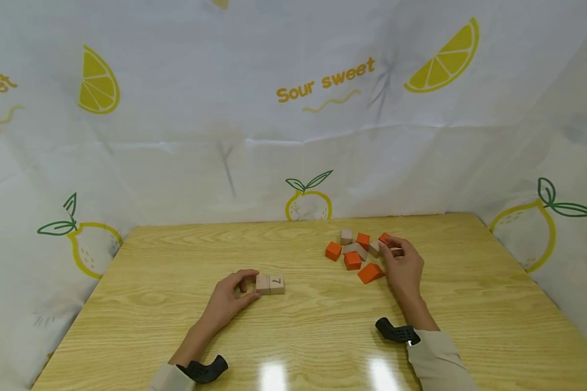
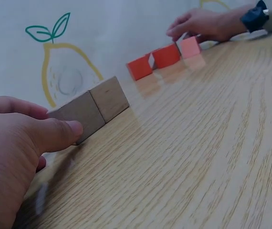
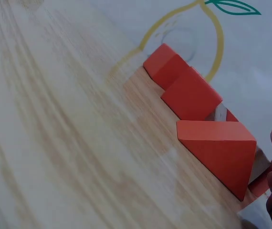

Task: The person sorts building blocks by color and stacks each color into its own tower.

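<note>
On the left, my left hand [image 1: 229,301] grips a plain wooden block [image 1: 262,284] between thumb and fingers. That block sits on the table flush against a second wooden block [image 1: 276,284] marked with a 7; both also show in the left wrist view. My right hand [image 1: 405,269] is at the right side of a block cluster, its bent fingertips by a wooden block [image 1: 374,248] and a small orange block [image 1: 383,238]. Whether they pinch either block is hidden. An orange wedge block [image 3: 219,148] lies nearest in the right wrist view.
Other orange blocks [image 1: 333,251] and wooden blocks [image 1: 346,237] lie in the cluster, with an orange block [image 1: 352,260] at its front. The wood-grain table [image 1: 176,255] meets a white lemon-print cloth [image 1: 200,108] at its back and sides.
</note>
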